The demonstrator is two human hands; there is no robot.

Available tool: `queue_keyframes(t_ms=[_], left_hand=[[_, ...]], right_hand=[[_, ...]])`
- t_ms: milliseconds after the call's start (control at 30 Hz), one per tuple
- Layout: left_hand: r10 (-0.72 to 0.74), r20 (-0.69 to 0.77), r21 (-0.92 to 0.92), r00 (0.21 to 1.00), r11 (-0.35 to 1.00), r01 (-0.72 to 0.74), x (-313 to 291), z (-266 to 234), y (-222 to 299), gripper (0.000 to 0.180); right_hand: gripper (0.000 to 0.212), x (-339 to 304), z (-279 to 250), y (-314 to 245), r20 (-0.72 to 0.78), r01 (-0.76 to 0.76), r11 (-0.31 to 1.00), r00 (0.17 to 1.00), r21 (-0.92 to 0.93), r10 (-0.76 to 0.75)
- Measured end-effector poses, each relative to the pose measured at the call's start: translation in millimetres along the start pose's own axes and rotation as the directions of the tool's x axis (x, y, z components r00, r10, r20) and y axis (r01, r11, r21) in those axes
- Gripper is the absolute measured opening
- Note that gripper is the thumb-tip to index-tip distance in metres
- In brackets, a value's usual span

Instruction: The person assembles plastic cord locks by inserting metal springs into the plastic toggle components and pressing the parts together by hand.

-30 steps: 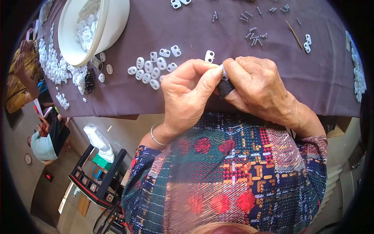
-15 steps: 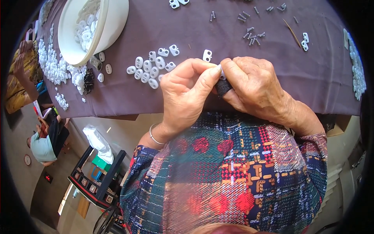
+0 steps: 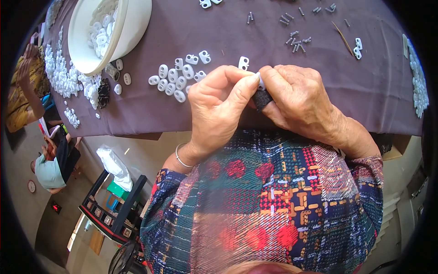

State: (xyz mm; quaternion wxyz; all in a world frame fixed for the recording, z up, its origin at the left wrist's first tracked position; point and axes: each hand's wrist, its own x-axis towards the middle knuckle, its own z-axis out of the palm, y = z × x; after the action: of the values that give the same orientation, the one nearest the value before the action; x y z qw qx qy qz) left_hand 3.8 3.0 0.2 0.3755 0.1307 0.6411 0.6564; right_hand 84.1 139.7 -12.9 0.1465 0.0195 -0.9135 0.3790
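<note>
My left hand (image 3: 223,98) and my right hand (image 3: 294,93) meet over the near edge of the table. A white plastic cord lock (image 3: 261,86) shows between them, mostly hidden by the fingers. Thumb and index finger of the left hand pinch a small white tip at its upper end. The right fingers are curled round the cord lock; a dark wrap (image 3: 263,99) covers one of them. Just beyond the hands lies another two-hole cord lock (image 3: 244,63). To the left is a cluster of oval white cord-lock parts (image 3: 173,80).
A cream tub (image 3: 137,32) holding white parts stands at the far left, beside heaps of small white pieces (image 3: 61,75). Metal springs (image 3: 297,43) lie scattered at the far right, near a thin stick (image 3: 342,38) and two joined white parts (image 3: 357,48). Another person (image 3: 48,171) sits at left.
Both hands stay together around the cord lock. The left fingertips have shifted slightly, and a little more of the white tip shows above the cord lock.
</note>
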Motion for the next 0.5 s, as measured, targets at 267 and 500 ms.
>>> queue_keyframes(t_ms=[267,500], left_hand=[[-0.015,0.005,-0.032,1.0,0.999,0.015,-0.6,-0.2,1.9,0.011],[-0.051,0.071,-0.117,0.996,0.991,0.06,0.2,-3.5,-0.5,0.013]], right_hand=[[0.02,3.0,-7.9,4.1,0.04,-0.014,0.999,0.999,0.047,0.012],[0.017,10.0,-31.3,9.7,0.302,-0.468,0.737,0.882,0.487,0.361]])
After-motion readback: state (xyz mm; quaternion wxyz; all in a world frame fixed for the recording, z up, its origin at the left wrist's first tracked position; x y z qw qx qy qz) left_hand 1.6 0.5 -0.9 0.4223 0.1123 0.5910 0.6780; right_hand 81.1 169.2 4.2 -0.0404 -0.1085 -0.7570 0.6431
